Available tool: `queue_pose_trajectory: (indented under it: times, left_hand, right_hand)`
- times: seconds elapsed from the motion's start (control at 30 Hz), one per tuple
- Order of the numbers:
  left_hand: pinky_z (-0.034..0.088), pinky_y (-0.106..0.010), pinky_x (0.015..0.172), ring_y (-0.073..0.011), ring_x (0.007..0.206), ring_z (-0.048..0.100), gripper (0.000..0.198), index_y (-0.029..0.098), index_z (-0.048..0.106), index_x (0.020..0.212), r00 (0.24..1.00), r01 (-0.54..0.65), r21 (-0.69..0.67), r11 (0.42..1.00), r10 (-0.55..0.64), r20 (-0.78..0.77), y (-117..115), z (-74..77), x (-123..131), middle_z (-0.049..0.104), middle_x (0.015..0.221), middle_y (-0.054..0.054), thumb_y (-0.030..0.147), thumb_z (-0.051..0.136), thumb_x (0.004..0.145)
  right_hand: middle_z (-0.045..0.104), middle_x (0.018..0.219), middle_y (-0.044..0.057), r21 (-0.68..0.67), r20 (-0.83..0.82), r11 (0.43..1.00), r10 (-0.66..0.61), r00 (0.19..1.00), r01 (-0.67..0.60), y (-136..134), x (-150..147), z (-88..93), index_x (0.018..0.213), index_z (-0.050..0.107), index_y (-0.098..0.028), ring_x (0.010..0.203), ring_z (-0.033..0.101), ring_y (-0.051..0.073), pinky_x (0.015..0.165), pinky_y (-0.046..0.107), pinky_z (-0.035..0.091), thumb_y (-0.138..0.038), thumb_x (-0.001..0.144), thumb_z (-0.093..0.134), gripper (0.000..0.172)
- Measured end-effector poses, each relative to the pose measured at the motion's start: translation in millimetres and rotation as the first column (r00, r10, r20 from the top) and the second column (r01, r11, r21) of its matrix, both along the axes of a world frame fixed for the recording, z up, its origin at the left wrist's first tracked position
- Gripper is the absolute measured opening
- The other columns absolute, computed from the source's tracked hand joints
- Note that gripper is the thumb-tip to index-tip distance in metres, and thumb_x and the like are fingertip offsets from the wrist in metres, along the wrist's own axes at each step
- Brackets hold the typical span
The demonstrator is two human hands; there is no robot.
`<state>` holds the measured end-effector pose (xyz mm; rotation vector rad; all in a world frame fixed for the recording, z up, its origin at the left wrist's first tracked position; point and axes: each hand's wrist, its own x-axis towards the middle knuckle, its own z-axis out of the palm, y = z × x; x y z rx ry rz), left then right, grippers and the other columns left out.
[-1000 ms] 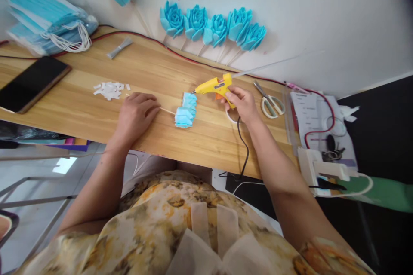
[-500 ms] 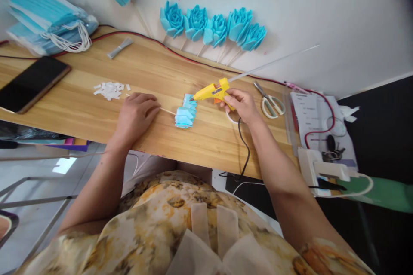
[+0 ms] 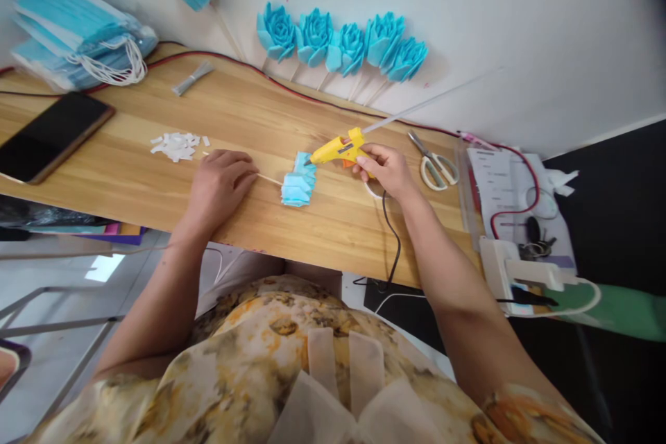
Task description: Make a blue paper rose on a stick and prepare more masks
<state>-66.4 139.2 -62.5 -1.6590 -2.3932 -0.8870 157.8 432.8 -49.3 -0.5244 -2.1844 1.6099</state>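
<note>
Leaning over the worktop (image 3: 130,173). Clasping the glue gun (image 3: 336,148) tight in the right grip (image 3: 388,170), touching its nozzle to the blue flower (image 3: 299,182) lying between both grips. Pinning its stick (image 3: 269,180) under the closed left grip (image 3: 221,180).

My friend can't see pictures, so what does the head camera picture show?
A person's right hand aims a yellow glue gun at a folded blue flower lying on a wooden table. Their left hand holds down the flower's thin stick. Behind, finished blue flowers lean against the wall, and scissors lie to the right.
</note>
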Motion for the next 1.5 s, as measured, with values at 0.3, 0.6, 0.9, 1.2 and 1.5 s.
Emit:
queue_pose_trajectory:
  times: [0.3, 0.6, 0.9, 1.2, 1.5]
  left_hand:
    - [0.050, -0.051, 0.102, -0.0311, 0.108, 0.067, 0.033, 0.020, 0.078, 0.098, 1.000, 0.000, -0.013, 1.000, 0.000, 0.027, 0, -0.1, 0, 0.075, 0.117, -0.012, 0.038, 0.050, 0.104]
    - [0.051, -0.052, 0.102, -0.0310, 0.108, 0.067, 0.032, 0.022, 0.078, 0.098, 0.999, 0.002, 0.010, 1.000, -0.002, 0.037, 0, -0.2, 1, 0.076, 0.116, -0.011, 0.038, 0.051, 0.103]
    - [0.051, -0.052, 0.100, -0.0319, 0.108, 0.067, 0.033, 0.022, 0.079, 0.098, 0.999, -0.001, -0.004, 1.000, 0.001, 0.038, 0, 1.7, 1, 0.076, 0.116, -0.012, 0.038, 0.051, 0.103]
    - [0.052, -0.052, 0.100, -0.0316, 0.108, 0.068, 0.032, 0.023, 0.079, 0.095, 1.000, 0.004, 0.002, 1.000, -0.004, 0.022, -1, 0.2, -1, 0.077, 0.116, -0.011, 0.039, 0.051, 0.102]
    - [0.052, -0.048, 0.100, -0.0298, 0.109, 0.069, 0.033, 0.025, 0.075, 0.091, 1.000, 0.010, 0.020, 1.000, -0.010, 0.018, -5, -2.3, -2, 0.077, 0.116, -0.008, 0.042, 0.051, 0.104]
  right_hand:
    - [0.071, 0.067, -0.001, -0.171, -0.117, 0.982, -0.105, 0.988, 0.084, -4, -3, 11.4, 0.091, 0.073, -0.020, 0.046, 0.055, 0.008, 0.047, 0.023, 0.046, -0.066, 0.070, 0.088, 0.053]
    - [0.073, 0.070, 0.001, -0.103, 0.007, 0.995, 0.017, 1.000, -0.016, -7, 0, 9.7, 0.092, 0.074, -0.018, 0.048, 0.055, 0.008, 0.049, 0.023, 0.045, -0.065, 0.074, 0.085, 0.051]
    - [0.074, 0.070, 0.001, -0.025, 0.036, 0.999, 0.037, 0.999, -0.036, -10, 0, 11.7, 0.095, 0.075, -0.017, 0.048, 0.055, 0.007, 0.050, 0.022, 0.047, -0.056, 0.079, 0.083, 0.043]
    - [0.074, 0.072, 0.001, -0.130, -0.023, 0.991, -0.002, 1.000, -0.001, -3, 0, 6.8, 0.099, 0.075, -0.018, 0.049, 0.054, 0.008, 0.049, 0.024, 0.045, -0.063, 0.073, 0.085, 0.053]
    - [0.072, 0.069, 0.001, -0.211, -0.058, 0.977, -0.005, 0.998, -0.008, -6, 2, 18.2, 0.090, 0.074, -0.020, 0.047, 0.053, 0.009, 0.048, 0.026, 0.045, -0.064, 0.067, 0.088, 0.052]
